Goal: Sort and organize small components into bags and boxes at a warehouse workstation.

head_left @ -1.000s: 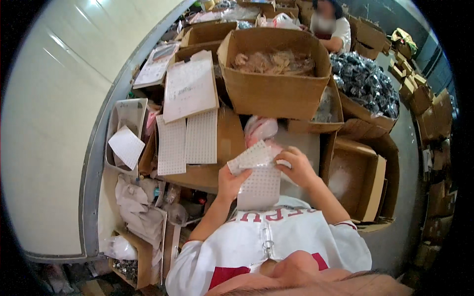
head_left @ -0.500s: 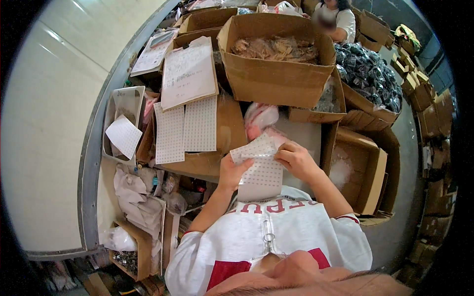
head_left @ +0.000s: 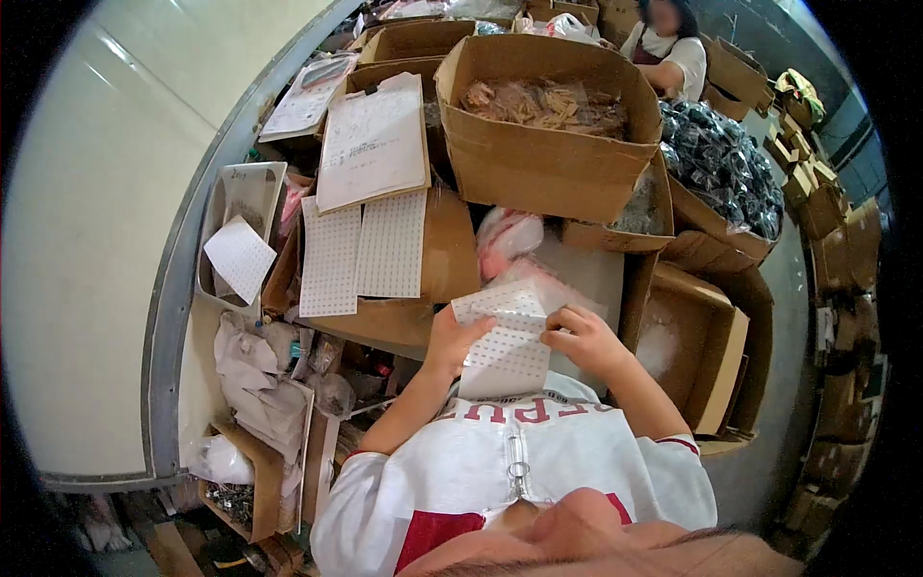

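Note:
A white sheet of small printed labels (head_left: 505, 341) is held in front of my chest, its upper part tilted away from me. My left hand (head_left: 456, 341) grips its left edge, thumb on the printed face. At the right edge, my right hand (head_left: 583, 338) has its fingers curled in a pinch; anything between the fingertips is too small to make out. Just beyond the hands lies clear plastic film (head_left: 553, 285), touching a pink-and-white plastic bag (head_left: 510, 234). Two more label sheets (head_left: 330, 258) hang over a carton beneath a handwritten paper pad (head_left: 373, 144).
A large carton (head_left: 538, 159) of brown bagged pieces stands ahead. To its right, another box holds black bagged items (head_left: 721, 168). An opened carton (head_left: 678, 337) sits right of my arm. A plastic bin (head_left: 223, 197) is at left; a person (head_left: 673, 48) is at the far right.
The sheet's folded-over upper part now lies flatter. My right hand has shifted slightly down, off the sheet's top to its right edge. My left hand keeps its hold.

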Available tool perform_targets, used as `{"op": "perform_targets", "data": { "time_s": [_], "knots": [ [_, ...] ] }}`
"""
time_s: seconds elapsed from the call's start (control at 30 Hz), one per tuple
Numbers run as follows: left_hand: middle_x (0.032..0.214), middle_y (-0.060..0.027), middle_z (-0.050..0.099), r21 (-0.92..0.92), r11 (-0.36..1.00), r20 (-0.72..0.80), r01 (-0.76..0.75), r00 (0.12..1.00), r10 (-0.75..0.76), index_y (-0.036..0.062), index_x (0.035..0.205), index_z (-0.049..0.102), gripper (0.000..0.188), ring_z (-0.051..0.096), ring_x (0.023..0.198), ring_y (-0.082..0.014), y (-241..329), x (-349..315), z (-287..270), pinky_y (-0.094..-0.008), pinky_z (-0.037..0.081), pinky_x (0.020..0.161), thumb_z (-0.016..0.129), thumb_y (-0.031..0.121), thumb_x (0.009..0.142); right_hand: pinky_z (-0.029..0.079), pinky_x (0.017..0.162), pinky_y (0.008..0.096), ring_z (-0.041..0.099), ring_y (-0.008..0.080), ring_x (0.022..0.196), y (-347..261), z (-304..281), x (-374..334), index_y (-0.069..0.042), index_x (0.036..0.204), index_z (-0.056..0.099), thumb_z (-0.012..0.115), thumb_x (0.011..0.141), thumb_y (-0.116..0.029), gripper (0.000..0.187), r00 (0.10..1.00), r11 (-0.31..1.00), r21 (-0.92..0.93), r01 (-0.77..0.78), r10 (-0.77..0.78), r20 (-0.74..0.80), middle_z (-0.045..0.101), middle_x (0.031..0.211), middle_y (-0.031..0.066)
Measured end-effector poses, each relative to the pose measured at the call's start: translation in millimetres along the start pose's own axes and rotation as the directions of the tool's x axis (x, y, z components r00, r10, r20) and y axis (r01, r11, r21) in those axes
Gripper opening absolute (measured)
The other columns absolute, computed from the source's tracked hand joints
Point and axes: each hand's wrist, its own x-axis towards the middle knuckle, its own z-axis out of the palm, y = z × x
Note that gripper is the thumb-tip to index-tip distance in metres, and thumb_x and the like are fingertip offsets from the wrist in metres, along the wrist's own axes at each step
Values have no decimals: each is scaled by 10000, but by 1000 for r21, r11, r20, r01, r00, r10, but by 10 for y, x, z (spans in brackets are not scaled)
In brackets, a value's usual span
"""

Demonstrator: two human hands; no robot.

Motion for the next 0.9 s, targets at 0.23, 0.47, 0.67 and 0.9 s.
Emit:
{"op": "perform_targets", "data": {
  "time_s": [0.23,0.47,0.67,0.9],
  "knots": [
    [1039,-107,663,-33,993,-64,-114,992,111,-29,1111,589,345,643,882,-187,37,46,-35,-330,535,771,722,10,795,483,664,303,596,214,720,690,213,-348,-22,957,582,646,803,-38,167,675,657,441,-612,724,-143,611,802,124],
    [1082,-89,652,98,952,-77,-290,951,298,-59,1125,588,318,615,955,-142,45,75,-146,-280,482,865,686,-12,826,486,757,439,628,374,915,1494,1081,-1076,-31,1067,529,593,781,-6,294,486,487,49,-872,850,204,654,956,202],
    [1083,-100,653,192,921,-134,-340,920,368,-76,1126,580,320,610,966,-142,132,-12,-157,-280,474,874,676,-31,825,469,798,468,593,404,958,1200,873,-824,-33,1033,533,575,792,-101,254,469,473,-344,-811,878,100,624,950,255],
    [1084,-102,653,211,914,-74,-347,926,369,-76,1130,580,321,607,963,-138,55,-25,-82,-274,474,862,673,-29,827,408,921,431,506,399,1063,1615,1397,-1062,-38,825,665,583,768,-173,168,608,672,-257,-695,740,288,633,977,210]
  ]
}}
